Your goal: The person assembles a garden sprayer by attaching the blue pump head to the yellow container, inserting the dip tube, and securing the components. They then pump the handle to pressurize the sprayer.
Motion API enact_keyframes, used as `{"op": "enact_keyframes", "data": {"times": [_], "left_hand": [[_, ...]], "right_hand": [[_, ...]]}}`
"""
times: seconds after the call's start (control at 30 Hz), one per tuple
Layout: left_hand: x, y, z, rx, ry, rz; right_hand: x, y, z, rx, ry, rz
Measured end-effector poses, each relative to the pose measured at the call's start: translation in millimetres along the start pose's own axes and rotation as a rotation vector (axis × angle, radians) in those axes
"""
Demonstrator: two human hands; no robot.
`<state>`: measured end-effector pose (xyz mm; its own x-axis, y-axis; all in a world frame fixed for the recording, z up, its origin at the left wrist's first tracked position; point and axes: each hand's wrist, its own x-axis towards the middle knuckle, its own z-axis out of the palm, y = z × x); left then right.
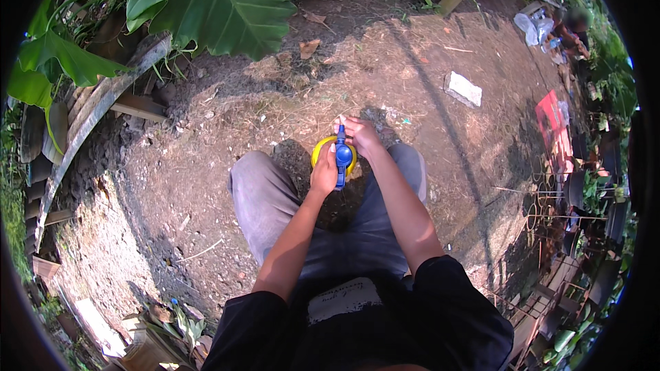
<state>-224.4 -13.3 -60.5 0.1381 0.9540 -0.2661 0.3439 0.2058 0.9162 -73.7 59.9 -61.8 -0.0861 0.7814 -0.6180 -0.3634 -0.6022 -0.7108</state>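
Between my knees is a spray bottle with a round yellow body (pixel 320 147) and a blue spray head (pixel 344 156). Its narrow nozzle (pixel 341 132) points away from me. My left hand (pixel 323 174) is closed on the bottle from the left, thumb up against the blue head. At the far end, the fingers of my right hand (pixel 360 136) pinch the nozzle tip. The bottle's underside is hidden beneath the head and hands.
Bare soil with dry grass (pixel 385 82) surrounds me. A pale block (pixel 463 89) lies ahead to the right, with a red sheet (pixel 550 120) farther right. Large green leaves (pixel 220 3) overhang the far left. A curved board edging (pixel 103 110) runs along the left.
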Motion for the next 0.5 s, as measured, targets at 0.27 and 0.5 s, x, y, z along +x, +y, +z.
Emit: {"op": "enact_keyframes", "data": {"times": [0.27, 0.5], "left_hand": [[1, -9, 2, -0.002, 0.028, 0.047], [7, -9, 15, 0.026, -0.018, 0.049]], "right_hand": [[3, -4, -2, 0.116, -0.045, 0.104], [1, -5, -1, -0.491, 0.491, -0.371]]}}
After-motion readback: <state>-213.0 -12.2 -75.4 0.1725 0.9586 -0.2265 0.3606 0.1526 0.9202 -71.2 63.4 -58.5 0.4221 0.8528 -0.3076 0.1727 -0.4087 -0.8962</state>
